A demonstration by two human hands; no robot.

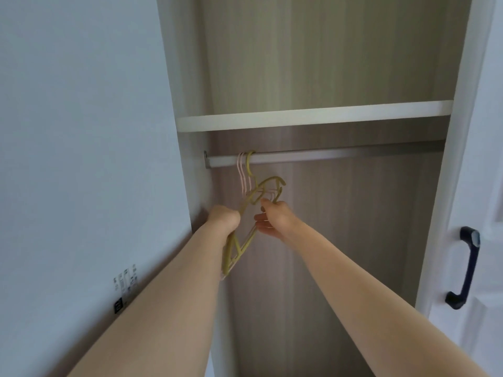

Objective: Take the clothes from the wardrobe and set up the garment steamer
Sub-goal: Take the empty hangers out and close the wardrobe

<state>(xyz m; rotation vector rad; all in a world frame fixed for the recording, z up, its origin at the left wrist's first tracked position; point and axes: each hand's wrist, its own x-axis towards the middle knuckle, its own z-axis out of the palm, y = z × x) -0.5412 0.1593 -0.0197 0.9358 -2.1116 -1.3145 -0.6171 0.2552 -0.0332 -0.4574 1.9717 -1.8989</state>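
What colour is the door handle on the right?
The door handle is dark navy, almost black, seen in the head view against the white door.

two bare forearms, no sleeves in view, left hand (224, 217), right hand (275, 220), both ungloved

A dark curved metal door handle (463, 267) sits at the frame's right on a white panelled door (479, 308); small printed labels (125, 281) cling to the pale wall (68, 131) lower left.

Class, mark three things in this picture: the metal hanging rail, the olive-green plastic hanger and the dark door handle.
Metal hanging rail (340, 156): head view, mid-span of the bar.
Olive-green plastic hanger (249, 165): head view, its hook at the rail.
Dark door handle (466, 270): head view, middle of its bar.
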